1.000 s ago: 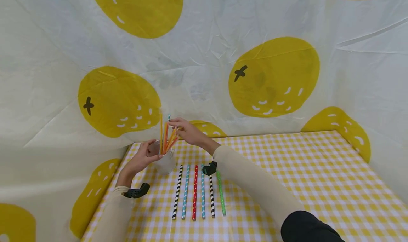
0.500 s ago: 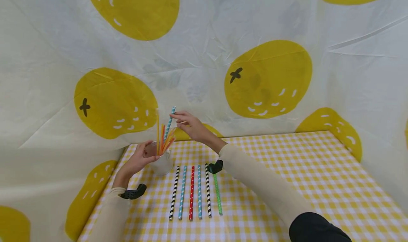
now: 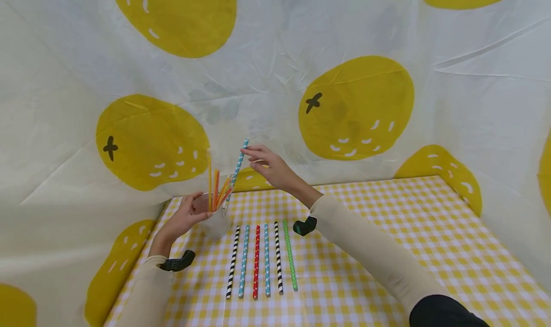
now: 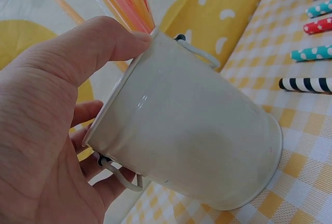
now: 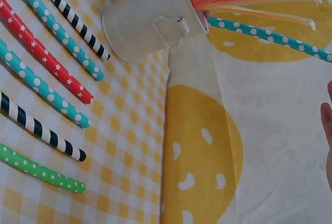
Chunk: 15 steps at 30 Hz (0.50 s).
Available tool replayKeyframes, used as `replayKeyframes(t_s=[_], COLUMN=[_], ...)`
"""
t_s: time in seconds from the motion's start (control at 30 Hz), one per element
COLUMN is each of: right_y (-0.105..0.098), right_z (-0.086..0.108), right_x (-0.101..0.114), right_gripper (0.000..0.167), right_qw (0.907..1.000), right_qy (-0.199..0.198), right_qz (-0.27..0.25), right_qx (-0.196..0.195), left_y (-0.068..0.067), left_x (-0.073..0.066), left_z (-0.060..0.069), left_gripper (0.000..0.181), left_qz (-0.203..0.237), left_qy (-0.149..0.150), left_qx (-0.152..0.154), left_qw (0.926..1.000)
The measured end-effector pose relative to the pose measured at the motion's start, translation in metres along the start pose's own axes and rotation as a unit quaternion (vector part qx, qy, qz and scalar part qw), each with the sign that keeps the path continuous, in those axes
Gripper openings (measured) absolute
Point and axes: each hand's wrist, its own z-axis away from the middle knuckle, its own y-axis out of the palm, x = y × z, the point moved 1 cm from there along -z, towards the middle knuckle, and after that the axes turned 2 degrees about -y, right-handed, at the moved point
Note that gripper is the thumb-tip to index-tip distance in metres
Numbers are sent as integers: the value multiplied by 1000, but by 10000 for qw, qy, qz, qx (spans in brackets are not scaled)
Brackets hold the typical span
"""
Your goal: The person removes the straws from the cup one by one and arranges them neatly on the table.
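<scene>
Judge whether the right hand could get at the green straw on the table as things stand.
Probably yes: the green straw lies outermost on the right, with nothing on top. The right hand, though, holds a blue dotted straw, which it would likely need to release first.

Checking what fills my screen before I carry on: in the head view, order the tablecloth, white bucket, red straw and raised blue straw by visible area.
1. Tablecloth
2. White bucket
3. Red straw and raised blue straw: too alike to rank; the blue one tilts, and nearness may differ.
</scene>
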Motion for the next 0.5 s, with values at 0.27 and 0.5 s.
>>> replayKeyframes(t_s=[0.27, 0.5], right_y=[-15, -28], right_z=[15, 35], right_x=[5, 9], right_gripper=[48, 46], right_qw=[9999, 9994], right_qy=[-40, 113], right_qz=[-53, -236], right_qx=[-118, -224], left_y=[0, 2], left_x=[4, 5], left_z=[1, -1], left_gripper=[91, 89], left_qz=[118, 180], left_qy=[179, 271], left_qx=[7, 24], left_qw=[9998, 9995])
